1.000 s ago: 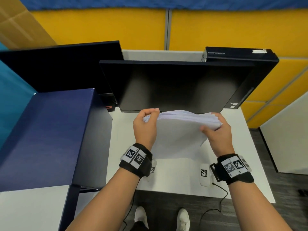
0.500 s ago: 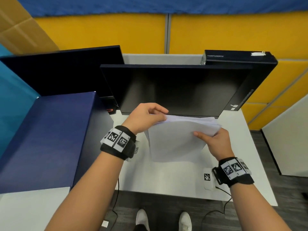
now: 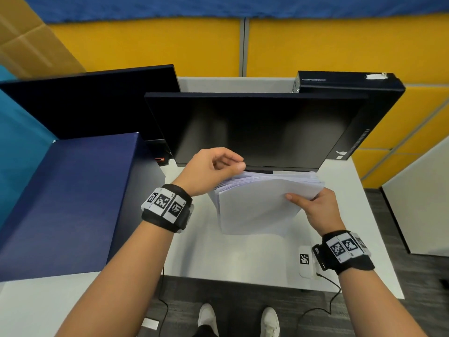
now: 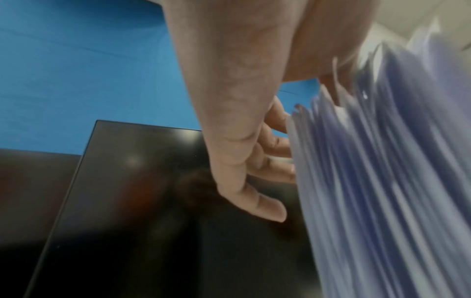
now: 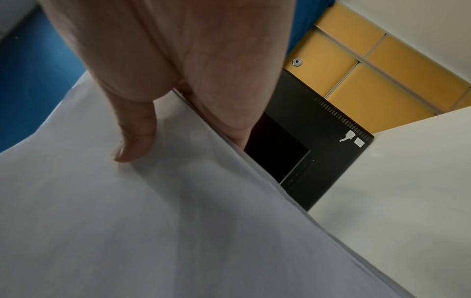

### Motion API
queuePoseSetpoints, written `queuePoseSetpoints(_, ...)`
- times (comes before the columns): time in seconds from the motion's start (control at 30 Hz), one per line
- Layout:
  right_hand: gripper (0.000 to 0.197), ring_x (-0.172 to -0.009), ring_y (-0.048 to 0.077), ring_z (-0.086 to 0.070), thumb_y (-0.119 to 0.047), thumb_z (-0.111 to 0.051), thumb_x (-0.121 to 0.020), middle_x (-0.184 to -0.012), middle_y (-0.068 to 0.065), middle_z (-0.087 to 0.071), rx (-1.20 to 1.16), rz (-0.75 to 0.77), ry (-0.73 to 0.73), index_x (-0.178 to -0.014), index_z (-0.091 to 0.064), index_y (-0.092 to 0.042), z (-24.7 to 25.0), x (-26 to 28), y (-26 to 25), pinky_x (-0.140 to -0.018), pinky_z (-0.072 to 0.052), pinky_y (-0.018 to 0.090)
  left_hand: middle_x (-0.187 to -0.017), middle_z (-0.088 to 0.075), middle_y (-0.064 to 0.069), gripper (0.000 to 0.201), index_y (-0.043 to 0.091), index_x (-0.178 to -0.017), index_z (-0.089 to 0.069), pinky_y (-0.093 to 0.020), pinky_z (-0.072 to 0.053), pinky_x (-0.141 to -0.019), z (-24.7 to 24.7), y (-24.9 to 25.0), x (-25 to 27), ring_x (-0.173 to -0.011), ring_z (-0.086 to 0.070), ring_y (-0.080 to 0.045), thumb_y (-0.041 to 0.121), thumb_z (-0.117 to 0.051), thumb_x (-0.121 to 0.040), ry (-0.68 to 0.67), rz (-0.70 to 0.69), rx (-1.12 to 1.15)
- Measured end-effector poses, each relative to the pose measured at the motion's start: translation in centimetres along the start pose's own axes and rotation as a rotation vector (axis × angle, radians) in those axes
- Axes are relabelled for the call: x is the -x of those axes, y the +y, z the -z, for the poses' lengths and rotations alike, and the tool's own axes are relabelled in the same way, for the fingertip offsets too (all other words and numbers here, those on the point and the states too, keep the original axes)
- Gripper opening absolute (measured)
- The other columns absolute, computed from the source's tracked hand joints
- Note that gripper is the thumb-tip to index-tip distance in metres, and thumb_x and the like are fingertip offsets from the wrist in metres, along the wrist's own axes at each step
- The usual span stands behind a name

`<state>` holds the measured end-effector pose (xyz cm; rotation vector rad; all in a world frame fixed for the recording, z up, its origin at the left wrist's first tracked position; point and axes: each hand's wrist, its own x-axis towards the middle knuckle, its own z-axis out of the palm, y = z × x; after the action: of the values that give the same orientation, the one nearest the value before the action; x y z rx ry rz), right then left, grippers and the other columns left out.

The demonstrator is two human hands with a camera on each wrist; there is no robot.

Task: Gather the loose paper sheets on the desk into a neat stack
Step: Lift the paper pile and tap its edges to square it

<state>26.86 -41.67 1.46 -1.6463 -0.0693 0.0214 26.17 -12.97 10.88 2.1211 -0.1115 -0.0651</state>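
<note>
A stack of white paper sheets (image 3: 255, 207) stands tilted on its lower edge on the white desk (image 3: 243, 259), with its top edges fanned and uneven. My right hand (image 3: 313, 203) grips its right side, thumb (image 5: 135, 141) pressed flat on the front sheet (image 5: 153, 221). My left hand (image 3: 233, 166) is curled over the stack's upper left corner. In the left wrist view its fingers (image 4: 275, 145) lie against the fanned sheet edges (image 4: 382, 181), with the thumb on the other side.
A dark monitor (image 3: 255, 130) stands just behind the stack, with a second one (image 3: 92, 100) and a black computer case (image 3: 352, 88) further back. A large navy box (image 3: 68, 203) fills the left. A small white tagged device (image 3: 305, 260) with a cable lies at the desk's front right.
My left hand has let go of the stack's left side, risen and turned to curl over its top left corner. The right hand has slid a little lower along the right edge.
</note>
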Motion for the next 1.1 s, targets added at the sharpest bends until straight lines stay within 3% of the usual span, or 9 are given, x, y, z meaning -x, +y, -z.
queuePoseSetpoints(0.13, 0.03, -0.079, -0.004, -0.071, 0.002, -0.08, -0.074, -0.083, -0.022, -0.076, -0.001, 0.015, -0.008, -0.095, -0.073, -0.019, -0.1, 0.0, -0.1, -0.071, -0.053, 0.01, -0.091, -0.076, 0.013, 0.027, 0.03, -0.101, -0.076, -0.017, -0.054, -0.078, 0.0, -0.2, -0.1, -0.088, -0.07, -0.001, 0.044, -0.081, -0.079, -0.037, -0.019, -0.041)
queuePoseSetpoints(0.27, 0.03, -0.08, -0.002, -0.071, 0.002, -0.08, -0.074, -0.085, -0.021, -0.076, 0.018, 0.031, -0.015, -0.096, -0.074, -0.018, 0.0, -0.1, 0.0, -0.073, -0.052, 0.01, -0.083, -0.077, 0.011, 0.019, 0.028, -0.092, -0.081, -0.016, -0.053, -0.07, 0.8, 0.0, -0.6, -0.075, -0.071, -0.002, 0.042, -0.081, -0.081, -0.09, -0.036, -0.091)
queuePoseSetpoints(0.43, 0.029, -0.078, -0.002, -0.071, 0.002, -0.08, -0.074, -0.083, -0.02, -0.076, 0.025, 0.042, -0.036, -0.092, -0.075, -0.02, -0.1, -0.2, 0.0, -0.071, -0.052, 0.011, -0.082, -0.079, 0.012, 0.018, 0.027, -0.091, -0.083, -0.021, -0.058, -0.079, 2.1, 0.7, -1.6, -0.079, -0.073, -0.004, 0.041, -0.081, -0.079, -0.18, -0.041, -0.176)
queuePoseSetpoints(0.7, 0.026, -0.08, 0.004, -0.072, -0.001, -0.08, -0.075, -0.086, -0.015, -0.077, 0.011, 0.016, -0.037, -0.09, -0.076, -0.022, -0.1, -0.4, 0.0, -0.072, -0.054, 0.014, -0.087, -0.078, 0.016, 0.019, 0.028, -0.1, -0.082, -0.022, -0.057, -0.085, 3.0, 1.0, -3.2, -0.085, -0.072, 0.001, 0.037, -0.078, -0.085, -0.302, -0.073, -0.303)
queuePoseSetpoints(0.87, 0.025, -0.076, -0.001, -0.071, 0.0, -0.079, -0.077, -0.081, -0.017, -0.076, -0.003, 0.002, -0.016, -0.091, -0.075, -0.021, -0.6, -0.3, 0.0, -0.069, -0.053, 0.011, -0.096, -0.073, 0.021, 0.028, 0.032, -0.114, -0.073, -0.007, -0.052, -0.079, 2.8, 1.7, -3.2, -0.09, -0.069, 0.006, 0.024, -0.077, -0.087, -0.389, -0.153, -0.423)
queuePoseSetpoints(0.93, 0.025, -0.076, -0.003, -0.071, -0.001, -0.078, -0.077, -0.081, -0.019, -0.076, -0.008, 0.003, -0.002, -0.093, -0.074, -0.021, -0.6, -0.4, -0.1, -0.068, -0.053, 0.011, -0.099, -0.069, 0.019, 0.027, 0.034, -0.112, -0.07, -0.013, -0.053, -0.077, 2.3, 1.5, -3.0, -0.092, -0.066, 0.001, 0.026, -0.075, -0.086, -0.435, -0.162, -0.571)
queuePoseSetpoints(1.03, 0.026, -0.078, -0.002, -0.072, -0.002, -0.078, -0.078, -0.083, -0.02, -0.076, -0.009, 0.005, 0.018, -0.095, -0.073, -0.02, -0.3, -0.4, 0.0, -0.07, -0.053, 0.011, -0.086, -0.069, 0.013, 0.014, 0.034, -0.093, -0.07, -0.034, -0.059, -0.075, 2.9, -0.1, -2.6, -0.084, -0.066, -0.012, 0.022, -0.067, -0.086, -0.381, -0.113, -0.692)
queuePoseSetpoints(1.1, 0.025, -0.08, 0.002, -0.073, -0.003, -0.078, -0.078, -0.086, -0.018, -0.077, -0.022, 0.005, 0.036, -0.098, -0.074, -0.017, -0.1, -0.4, 0.2, -0.071, -0.054, 0.013, -0.098, -0.072, 0.014, 0.026, 0.034, -0.103, -0.072, -0.036, -0.057, -0.087, 4.0, -2.7, -2.1, -0.094, -0.066, -0.003, 0.017, -0.066, -0.084, -0.287, -0.053, -0.568)
